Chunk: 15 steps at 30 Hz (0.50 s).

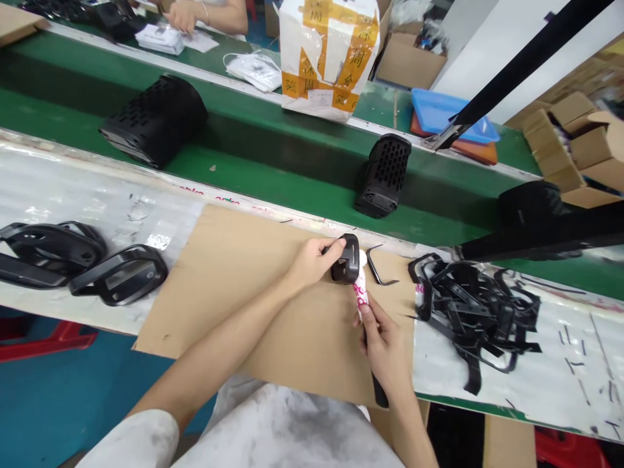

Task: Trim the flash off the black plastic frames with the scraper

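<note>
I have a black plastic piece [351, 265] near the frame's centre, pinched in the left hand [319, 261] over cardboard [263, 286]; the right hand [385, 341] grips a taped tool [359, 294], its white end just beside it. I judge this piece mid-work, unfinished; black loops [146, 279] lie at far left, a heap of black strips [470, 302] at right

Holds in the left hand [316, 263], over the cardboard [234, 266], a small black plastic part [350, 272], rounded at the corners and pierced with openings. Grips in the right hand [387, 341] a slim tool [360, 294], with a rounded white tip, white wrapping lettered in pink, and a black handle slanting toward the near edge. Has that tip just beside the part's right side, perhaps touching.
</note>
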Tool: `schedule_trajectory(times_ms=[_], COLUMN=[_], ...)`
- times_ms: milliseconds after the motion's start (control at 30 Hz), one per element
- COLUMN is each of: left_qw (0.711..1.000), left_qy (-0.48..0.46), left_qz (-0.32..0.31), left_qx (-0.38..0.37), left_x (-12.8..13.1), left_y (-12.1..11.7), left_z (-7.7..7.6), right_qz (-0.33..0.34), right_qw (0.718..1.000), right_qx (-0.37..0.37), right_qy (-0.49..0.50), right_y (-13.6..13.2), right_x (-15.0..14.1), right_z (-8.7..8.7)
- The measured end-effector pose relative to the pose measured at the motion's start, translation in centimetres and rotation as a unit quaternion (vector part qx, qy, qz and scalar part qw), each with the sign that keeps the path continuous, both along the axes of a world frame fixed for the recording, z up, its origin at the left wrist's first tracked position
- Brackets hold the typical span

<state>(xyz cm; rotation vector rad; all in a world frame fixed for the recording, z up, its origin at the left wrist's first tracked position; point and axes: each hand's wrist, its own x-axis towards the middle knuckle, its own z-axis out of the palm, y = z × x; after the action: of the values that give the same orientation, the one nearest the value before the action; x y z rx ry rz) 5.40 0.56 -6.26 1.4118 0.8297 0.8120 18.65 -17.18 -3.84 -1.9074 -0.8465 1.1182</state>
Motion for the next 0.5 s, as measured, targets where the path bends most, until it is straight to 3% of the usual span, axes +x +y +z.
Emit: schedule_trajectory(times_ms=[133,200,233,267,400,500], left_qw=[0.999,0.999,0.999,0.999,0.999,1.0], left_qy=[0.02,0.029,0.033,0.037,0.037,0.03], left_qz=[-0.026,-0.027,-0.024,-0.019,0.001,0.008], left_qx=[-0.024,-0.02,-0.015,-0.009,0.008,-0.003], left_x=[0.0,-0.1,-0.1,0.0,0.0,0.1], left_y=[0.0,0.0,0.0,-0.1,-0.3,-0.3], left_z=[0.2,0.3,0.3,0.3,0.1,0.0], right_qz=[-0.102,-0.174,-0.176,-0.148,0.067,0.059], right_qw=[0.994,0.984,0.983,0.988,0.997,0.997], right_qx=[0.029,0.046,0.043,0.033,-0.04,-0.04], right_qy=[0.0,-0.001,0.0,-0.001,-0.023,-0.041], right_y=[-0.7,-0.8,-0.8,-0.8,-0.3,-0.3], right_x=[0.5,0.3,0.2,0.1,1.3,2.1], right_z=[1.1,0.7,0.2,-0.2,-1.1,-0.5])
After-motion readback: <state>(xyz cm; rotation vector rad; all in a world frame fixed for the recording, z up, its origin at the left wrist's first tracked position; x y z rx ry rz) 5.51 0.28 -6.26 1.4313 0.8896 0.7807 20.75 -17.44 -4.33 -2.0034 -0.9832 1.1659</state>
